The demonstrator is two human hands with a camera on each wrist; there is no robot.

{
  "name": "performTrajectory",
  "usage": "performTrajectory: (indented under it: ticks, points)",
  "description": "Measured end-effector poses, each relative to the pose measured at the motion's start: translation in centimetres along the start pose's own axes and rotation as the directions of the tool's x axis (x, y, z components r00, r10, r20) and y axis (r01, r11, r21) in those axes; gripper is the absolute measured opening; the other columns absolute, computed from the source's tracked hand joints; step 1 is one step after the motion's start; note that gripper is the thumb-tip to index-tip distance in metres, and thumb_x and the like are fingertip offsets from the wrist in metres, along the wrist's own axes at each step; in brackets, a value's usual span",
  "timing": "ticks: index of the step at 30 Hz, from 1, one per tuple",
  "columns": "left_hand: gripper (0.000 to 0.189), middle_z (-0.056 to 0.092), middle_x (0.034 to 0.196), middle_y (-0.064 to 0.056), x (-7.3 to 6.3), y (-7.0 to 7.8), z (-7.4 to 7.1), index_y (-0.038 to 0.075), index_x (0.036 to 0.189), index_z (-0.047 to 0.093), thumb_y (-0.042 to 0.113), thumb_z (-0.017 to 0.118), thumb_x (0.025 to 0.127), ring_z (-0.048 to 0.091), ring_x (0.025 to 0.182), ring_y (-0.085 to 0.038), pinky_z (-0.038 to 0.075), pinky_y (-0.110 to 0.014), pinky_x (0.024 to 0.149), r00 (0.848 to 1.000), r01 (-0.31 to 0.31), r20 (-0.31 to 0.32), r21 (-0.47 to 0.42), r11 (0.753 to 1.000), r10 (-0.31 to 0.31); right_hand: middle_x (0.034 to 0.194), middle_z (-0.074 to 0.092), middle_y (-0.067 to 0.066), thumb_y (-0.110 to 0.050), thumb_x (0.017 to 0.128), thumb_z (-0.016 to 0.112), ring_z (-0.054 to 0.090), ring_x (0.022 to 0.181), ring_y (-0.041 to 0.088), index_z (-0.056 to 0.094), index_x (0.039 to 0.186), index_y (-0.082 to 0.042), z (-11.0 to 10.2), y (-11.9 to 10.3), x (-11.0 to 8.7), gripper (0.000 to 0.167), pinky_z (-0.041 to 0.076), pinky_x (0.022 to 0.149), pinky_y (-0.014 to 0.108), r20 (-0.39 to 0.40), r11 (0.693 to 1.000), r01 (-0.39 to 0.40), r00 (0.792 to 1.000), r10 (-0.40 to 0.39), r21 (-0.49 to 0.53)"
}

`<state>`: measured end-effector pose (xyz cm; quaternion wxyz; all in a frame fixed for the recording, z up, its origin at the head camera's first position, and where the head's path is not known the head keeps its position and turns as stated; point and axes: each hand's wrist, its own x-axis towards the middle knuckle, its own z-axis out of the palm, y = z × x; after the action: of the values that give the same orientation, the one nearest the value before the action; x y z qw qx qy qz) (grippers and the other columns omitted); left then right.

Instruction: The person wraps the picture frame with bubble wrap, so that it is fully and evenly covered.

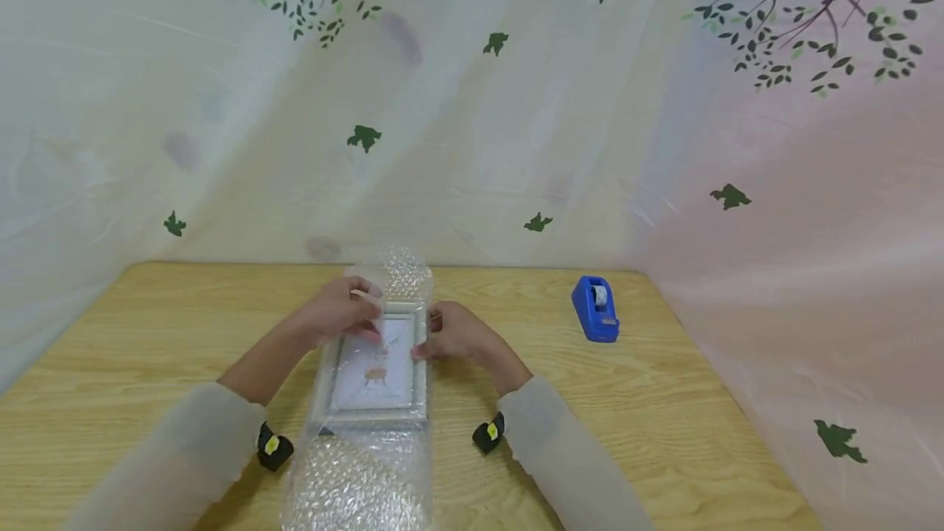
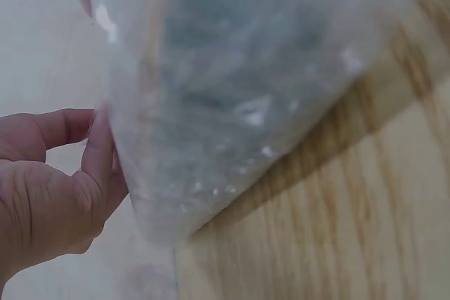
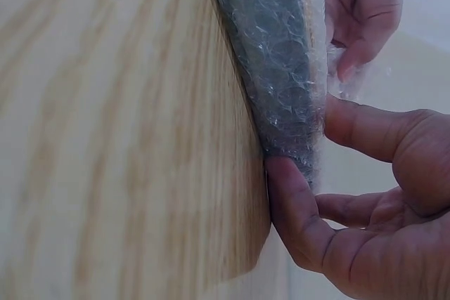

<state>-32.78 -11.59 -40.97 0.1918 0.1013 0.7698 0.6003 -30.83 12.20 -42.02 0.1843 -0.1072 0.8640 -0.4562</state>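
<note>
A pale picture frame [image 1: 419, 388] with a small printed drawing lies face up on the bubble wrap [image 1: 361, 482], which also covers it in part. At the frame's upper left, my left hand [image 1: 335, 314] pinches an edge of the wrap between thumb and fingers. On the right side, my right hand [image 1: 460, 333] grips the frame's edge through the plastic. Seen from the right wrist, that hand [image 3: 380, 187] has its thumb on the upper face and a finger at the lower edge. The left wrist view shows the wrap [image 2: 239, 103] close up and blurred.
A blue tape dispenser [image 1: 596, 310] with a roll in it stands on the wooden table [image 1: 531, 293] at the back right. Loose wrap reaches beyond the frame at both ends. A curtain [image 1: 457, 170] with leaf prints hangs behind the table.
</note>
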Motion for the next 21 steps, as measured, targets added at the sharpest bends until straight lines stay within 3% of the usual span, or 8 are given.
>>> performTrajectory:
  ticks: [7, 12, 17, 21]
  points:
    - [0.046, 0.067, 0.092, -0.021, 0.4, -0.6, 1.1, -0.011, 0.133, 0.043, -0.001, 0.064, 0.093, 0.072, 0.065, -0.019, 0.059, -0.029, 0.064, 0.999, 0.034, -0.032, 0.09, 0.995, -0.032, 0.104, 0.068, 0.004, -0.012, 0.08, 0.088, 0.062, 0.091, 0.019, 0.067, 0.118, -0.006, 0.0, -0.2, 0.0, 0.044, 0.055, 0.081, 0.034, -0.013, 1.0, -0.007, 1.0, 0.007, -0.028]
    - [0.044, 0.065, 0.098, -0.021, 0.4, -0.7, 1.3, -0.01, 0.132, 0.049, -0.002, 0.067, 0.093, 0.074, 0.07, -0.022, 0.061, -0.033, 0.068, 0.998, 0.058, -0.021, 0.085, 0.995, -0.057, 0.105, 0.069, 0.004, -0.014, 0.081, 0.088, 0.062, 0.093, 0.019, 0.067, 0.119, -0.006, -0.1, -0.2, 0.1, 0.044, 0.055, 0.082, 0.035, -0.009, 0.999, 0.002, 1.0, -0.003, -0.049]
    - [0.043, 0.068, 0.105, -0.024, 0.3, -0.7, 1.1, -0.017, 0.129, 0.056, -0.01, 0.069, 0.089, 0.074, 0.083, -0.025, 0.062, -0.036, 0.078, 0.998, 0.013, 0.065, 0.12, 0.993, -0.02, 0.109, 0.069, 0.004, -0.014, 0.081, 0.088, 0.063, 0.097, 0.02, 0.067, 0.121, -0.006, -0.1, -0.1, 0.1, 0.047, 0.055, 0.088, 0.037, -0.005, 0.999, 0.014, 1.0, -0.014, -0.052]
    - [0.04, 0.07, 0.114, -0.025, 0.1, -0.5, 1.2, -0.015, 0.123, 0.064, -0.008, 0.074, 0.085, 0.072, 0.091, -0.024, 0.061, -0.035, 0.081, 0.996, -0.038, 0.09, 0.265, 0.963, 0.015, 0.113, 0.069, 0.006, -0.015, 0.08, 0.089, 0.063, 0.101, 0.02, 0.066, 0.123, -0.005, -0.1, 0.0, 0.1, 0.05, 0.055, 0.091, 0.04, -0.009, 0.999, 0.015, 1.0, -0.016, -0.049]
